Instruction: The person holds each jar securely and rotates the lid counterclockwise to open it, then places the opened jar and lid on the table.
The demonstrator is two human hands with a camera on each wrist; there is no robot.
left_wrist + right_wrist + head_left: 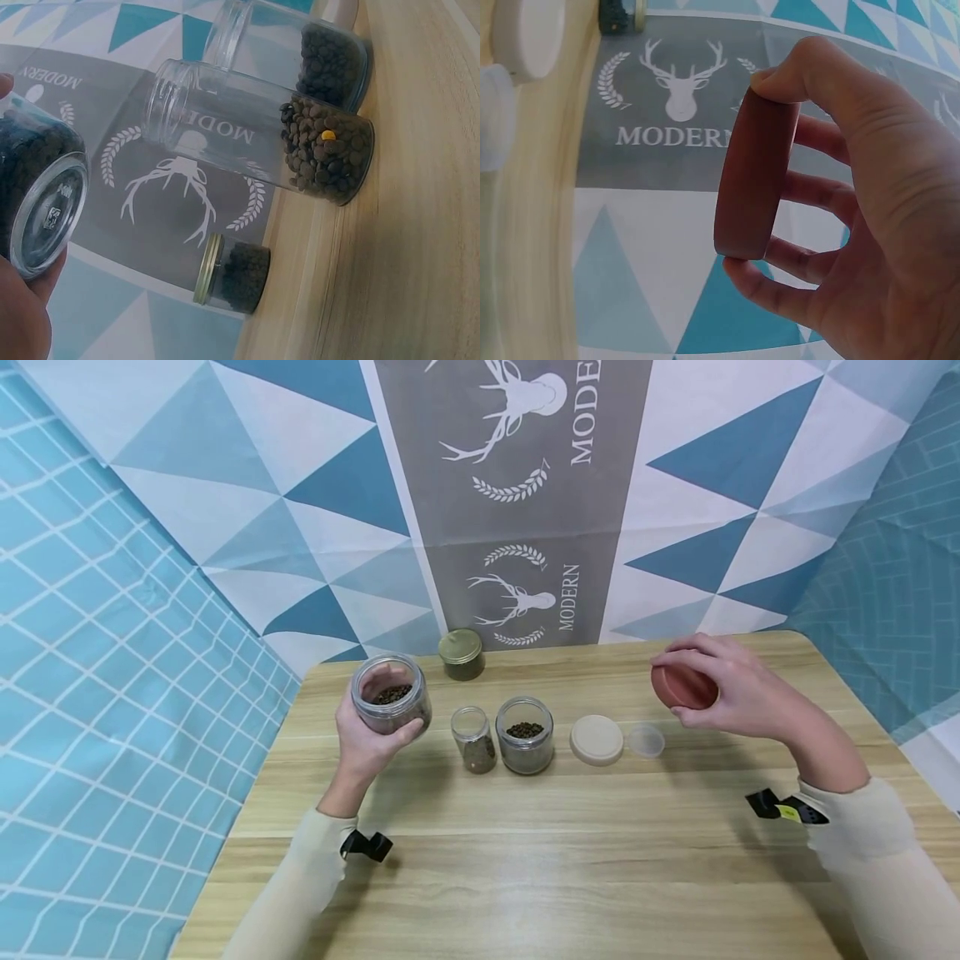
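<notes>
My left hand [360, 735] grips a clear jar [397, 717] above the table's left side. The jar has no lid on and holds dark pellets; its base [51, 214] faces the left wrist camera. At the right, my right hand [750, 693] holds a reddish-brown round lid [684, 687] off the table, thumb and fingertips round its rim [757, 172]. Between the hands stand a slim clear jar [476, 747] and a wider one [527, 747], both uncovered and partly filled with dark pellets.
A cream lid [597, 739] and a small translucent lid [647, 741] lie right of the wider jar. Near the wooden table's [525, 860] back edge stands a small jar with a gold-green lid [461, 646]. Patterned cloth [517, 602] hangs behind the table.
</notes>
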